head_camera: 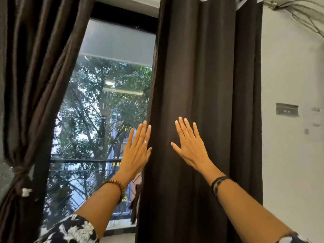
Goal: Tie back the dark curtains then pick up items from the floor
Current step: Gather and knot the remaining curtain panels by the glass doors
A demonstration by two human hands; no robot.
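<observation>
The right curtain hangs loose and straight, just right of the window, its inner edge running down the glass and its far edge near the white wall. The left curtain, on the other side of the window, is already gathered and cinched low down by a tie.

Both hands are open with straight fingers. The left hand sits at the curtain's window-side edge, seemingly touching it, and the right hand lies flat against the front of the cloth, further from the window. Neither grips anything.

The fabric looks thick, matte and soft, falling in deep vertical folds. It will likely feel fairly heavy for cloth, limp rather than stiff, and not slippery, so it should bunch easily and hold its folds. The sensible place to take it is the window-side edge at about the height of the hands, sweeping the folds away from the window toward the wall into one bundle. No tie for this side is visible. The floor is out of view.
</observation>
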